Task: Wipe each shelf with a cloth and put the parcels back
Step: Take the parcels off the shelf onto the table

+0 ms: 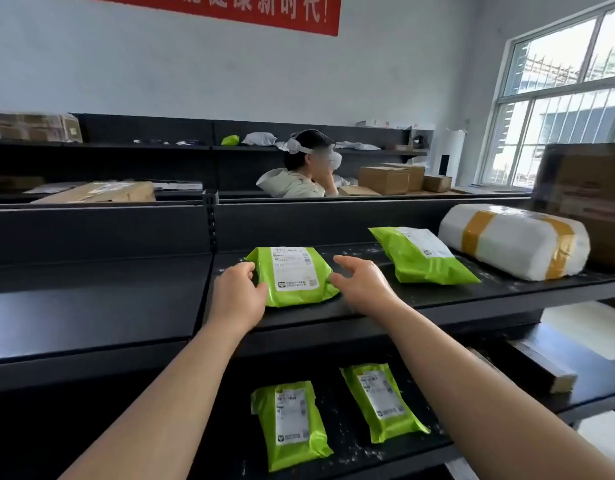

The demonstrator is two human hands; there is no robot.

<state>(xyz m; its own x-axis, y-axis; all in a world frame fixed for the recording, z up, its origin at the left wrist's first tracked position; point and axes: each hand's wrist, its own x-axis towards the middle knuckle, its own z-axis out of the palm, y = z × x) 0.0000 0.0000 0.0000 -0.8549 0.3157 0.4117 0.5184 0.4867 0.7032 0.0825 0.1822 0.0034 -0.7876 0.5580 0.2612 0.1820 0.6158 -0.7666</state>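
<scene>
The flat lime-green plastic parcel with a white label (294, 277) lies label-up on the upper black metal shelf (437, 296), close to its front lip. The left hand (240, 292) grasps this parcel's left edge, fingers curled over the side and thumb on the near corner. The right hand (361, 282) is at the parcel's right edge, released, fingers spread and relaxed. Its thumb tip reaches the edge, but I cannot tell whether it touches.

To the right of that parcel on the same shelf lies a second lime-green plastic parcel (420, 256), turned at an angle. Further right is a white foam-wrapped bundle banded with brown tape (513, 240), just beside a brown cardboard box (590, 199).

Below the parcel, on the lower black shelf (351, 452), lie a third green labelled parcel (288, 424) and a fourth green labelled parcel (382, 401), side by side and apart. White specks dot both shelves. Behind the parcel, past the shelf's back panel, stands or sits a person in a white headset (299, 174).
</scene>
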